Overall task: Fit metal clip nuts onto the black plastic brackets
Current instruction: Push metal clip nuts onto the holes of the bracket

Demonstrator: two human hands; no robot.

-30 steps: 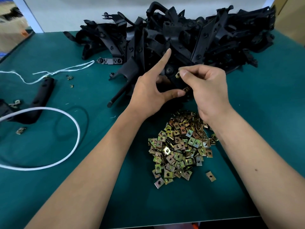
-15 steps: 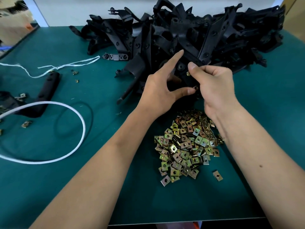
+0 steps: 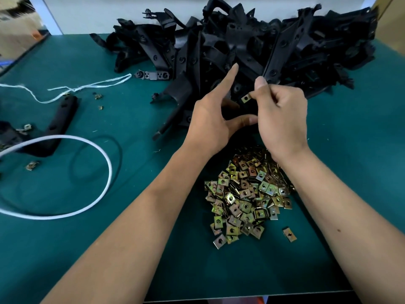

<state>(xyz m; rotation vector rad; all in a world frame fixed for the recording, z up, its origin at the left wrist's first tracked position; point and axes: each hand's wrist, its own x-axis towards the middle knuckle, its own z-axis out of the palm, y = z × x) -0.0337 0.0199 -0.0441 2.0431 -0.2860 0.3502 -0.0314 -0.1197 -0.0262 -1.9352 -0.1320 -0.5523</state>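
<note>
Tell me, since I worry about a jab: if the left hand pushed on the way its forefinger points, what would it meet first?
Probably the heap of black brackets: the left hand points its forefinger up and away into the heap. Depth is unclear, so I cannot say which bracket.

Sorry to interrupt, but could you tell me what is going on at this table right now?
A person is fitting metal clip nuts onto black plastic brackets. The right hand pinches one clip nut and brings it to a bracket that the left hand holds steady, forefinger pointing up. A heap of loose clip nuts lies on the green table near the wrists, and a big pile of brackets sits behind.
</note>
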